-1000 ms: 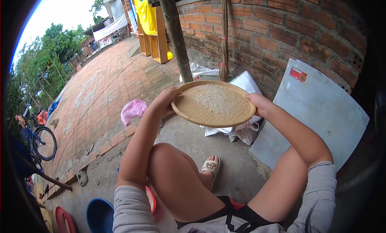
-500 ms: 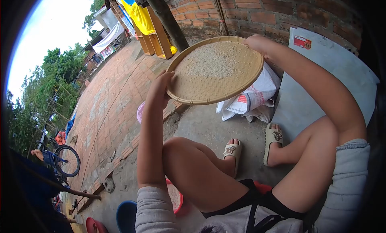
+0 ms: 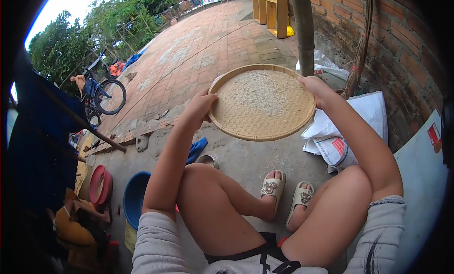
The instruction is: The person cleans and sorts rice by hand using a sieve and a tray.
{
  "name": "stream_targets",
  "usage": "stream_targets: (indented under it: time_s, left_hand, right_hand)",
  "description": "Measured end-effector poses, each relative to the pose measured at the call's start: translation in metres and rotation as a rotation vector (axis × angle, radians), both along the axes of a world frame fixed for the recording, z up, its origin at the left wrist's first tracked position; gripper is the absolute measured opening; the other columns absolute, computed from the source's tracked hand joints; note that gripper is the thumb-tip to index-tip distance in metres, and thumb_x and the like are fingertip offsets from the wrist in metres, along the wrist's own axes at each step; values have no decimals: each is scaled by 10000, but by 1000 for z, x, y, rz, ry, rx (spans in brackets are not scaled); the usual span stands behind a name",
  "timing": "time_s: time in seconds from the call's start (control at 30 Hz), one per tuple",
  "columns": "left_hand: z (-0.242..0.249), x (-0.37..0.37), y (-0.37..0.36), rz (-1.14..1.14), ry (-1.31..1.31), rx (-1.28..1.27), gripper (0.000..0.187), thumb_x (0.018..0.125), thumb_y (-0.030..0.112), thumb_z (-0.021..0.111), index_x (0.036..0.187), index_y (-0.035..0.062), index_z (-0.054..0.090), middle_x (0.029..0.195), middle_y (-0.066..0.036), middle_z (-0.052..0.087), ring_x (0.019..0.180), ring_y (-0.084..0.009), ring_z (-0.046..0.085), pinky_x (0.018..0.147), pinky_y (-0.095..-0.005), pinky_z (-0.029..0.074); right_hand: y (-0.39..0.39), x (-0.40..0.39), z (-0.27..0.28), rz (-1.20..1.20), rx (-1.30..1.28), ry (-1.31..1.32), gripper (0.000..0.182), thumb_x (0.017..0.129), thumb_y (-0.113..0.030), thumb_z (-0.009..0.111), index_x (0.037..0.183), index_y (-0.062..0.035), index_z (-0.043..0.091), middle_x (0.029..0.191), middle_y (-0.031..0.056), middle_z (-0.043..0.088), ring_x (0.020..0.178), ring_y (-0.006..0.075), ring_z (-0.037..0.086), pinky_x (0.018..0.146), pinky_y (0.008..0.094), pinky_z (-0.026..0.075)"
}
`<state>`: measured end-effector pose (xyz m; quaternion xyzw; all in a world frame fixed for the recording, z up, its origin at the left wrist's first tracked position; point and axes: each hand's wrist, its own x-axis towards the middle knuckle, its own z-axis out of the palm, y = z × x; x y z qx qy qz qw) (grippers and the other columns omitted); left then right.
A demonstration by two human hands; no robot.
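A round woven winnowing basket (image 3: 236, 120) is held out in front of me, above the ground and beyond my knees. Pale grains (image 3: 267, 90), which look like rice, lie spread over its far and middle part, while the near weave shows bare. My left hand (image 3: 202, 104) is closed on the left rim, thumb on top and fingers mostly hidden underneath. On the right rim, my right hand (image 3: 318, 90) grips with its fingers wrapped round the edge. Both arms are stretched forward.
White sacks (image 3: 364, 118) lie to the right by the brick wall (image 3: 406, 47). A wooden post (image 3: 303, 33) stands beyond the basket. At left are a blue basin (image 3: 135, 193), a red basin (image 3: 100, 185) and a person (image 3: 78, 222). A bicycle (image 3: 109, 96) stands farther off.
My view has swung to the right-hand side less and leftward more. The basket sits lower in view, still gripped by both hands, and the grains have spread lengthwise toward the near right.
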<state>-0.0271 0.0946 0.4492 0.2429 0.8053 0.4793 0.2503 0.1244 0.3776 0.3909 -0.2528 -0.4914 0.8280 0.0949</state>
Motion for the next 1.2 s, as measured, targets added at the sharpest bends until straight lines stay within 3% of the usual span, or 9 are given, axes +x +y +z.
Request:
stream_targets:
  time_s: [0.33, 0.53, 0.67, 0.77, 0.83, 0.93, 1.03, 1.13, 1.2]
  left_hand:
    - [-47, -65, -75, 314, 5, -42, 308, 906, 150, 436, 1193, 44, 466, 945, -83, 575, 750, -138, 596, 610, -289, 504]
    - [-30, -34, -106, 507, 34, 140, 294, 891, 107, 433, 1163, 1, 467, 932, -101, 585, 748, -159, 605, 620, -298, 512]
    - [-18, -19, -108, 477, 13, 48, 259, 892, 108, 435, 1116, -4, 501, 903, -91, 582, 736, -150, 598, 616, -280, 501]
    - [-59, -54, -117, 405, -13, 145, 299, 879, 134, 419, 1147, 15, 481, 843, -85, 581, 617, -133, 578, 500, -303, 490]
    - [-61, -55, -111, 360, -56, 208, 288, 882, 145, 420, 1131, 15, 481, 829, -82, 577, 596, -139, 576, 479, -312, 487]
    - [-52, -44, -96, 349, -131, 267, 264, 884, 164, 428, 1098, 16, 472, 780, -69, 553, 539, -140, 543, 421, -308, 446]
    - [-11, 2, -73, 270, 122, 36, 247, 895, 138, 429, 1107, 16, 470, 750, -42, 535, 546, -121, 560, 442, -297, 474]
    - [-30, -16, -76, 259, 45, 10, 260, 900, 134, 434, 1128, 15, 475, 792, -62, 556, 604, -125, 577, 497, -295, 490]
    - [-56, -44, -90, 250, -158, 136, 290, 915, 126, 433, 1177, 9, 476, 908, -99, 586, 749, -141, 597, 625, -282, 503]
  right_hand:
    - [-92, -71, 38, 56, 304, 128, 359, 872, -85, 341, 1178, 99, 384, 1039, 213, 542, 905, 278, 605, 723, 372, 522]
    - [-92, -137, -14, 188, 390, 140, 357, 867, -68, 354, 1178, 106, 379, 1067, 225, 527, 916, 281, 600, 721, 372, 524]
    - [-93, -119, -4, 357, 123, 40, 338, 942, -159, 336, 1151, 100, 392, 1033, 220, 548, 849, 291, 633, 699, 432, 566]
    - [-112, -83, 33, 239, 226, 92, 306, 948, -179, 348, 1118, 68, 408, 992, 181, 561, 844, 265, 634, 702, 409, 564]
    - [-123, -65, 50, 257, 645, -64, 275, 954, -198, 354, 1081, 36, 421, 965, 154, 566, 831, 243, 635, 695, 386, 564]
    - [-92, -67, 25, 187, 497, -86, 268, 960, -217, 351, 1074, 13, 427, 965, 137, 566, 827, 231, 635, 691, 368, 560]
    - [-63, -62, 0, 202, 367, -92, 299, 957, -204, 339, 1087, 43, 445, 977, 160, 579, 843, 247, 639, 701, 402, 557]
    - [-84, -45, 20, 82, 391, -168, 329, 946, -188, 355, 1100, 84, 456, 986, 185, 588, 842, 263, 643, 691, 428, 556]
    - [-98, -39, 40, 186, 681, -192, 313, 951, -227, 375, 1066, 44, 483, 948, 140, 592, 831, 226, 640, 700, 371, 553]
